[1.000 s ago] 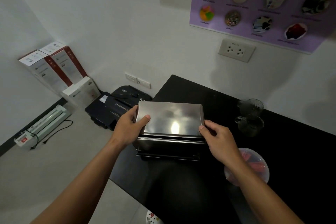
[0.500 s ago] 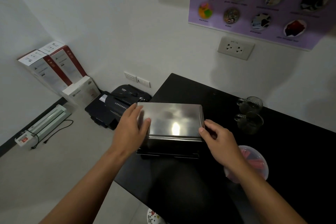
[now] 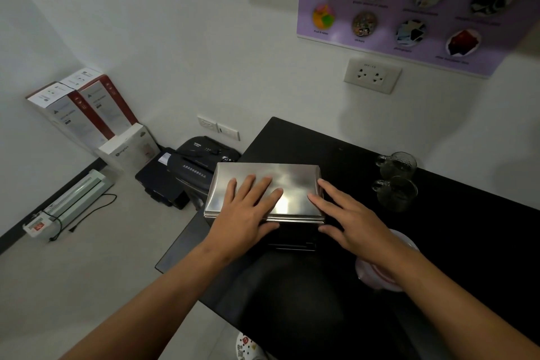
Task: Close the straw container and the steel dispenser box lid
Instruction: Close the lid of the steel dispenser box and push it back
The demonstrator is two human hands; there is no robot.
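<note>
The steel dispenser box sat near the left end of the black counter, its lid lying flat on top. The left hand lay spread and flat on the lid, grasping nothing; the right hand was open too, fingers at the lid's right edge. The polished metal looked rigid, fairly heavy and slick, so pressing down on the flat top likely suited it better than pinching. The round straw container sat to the right, nearer, under the right forearm.
</note>
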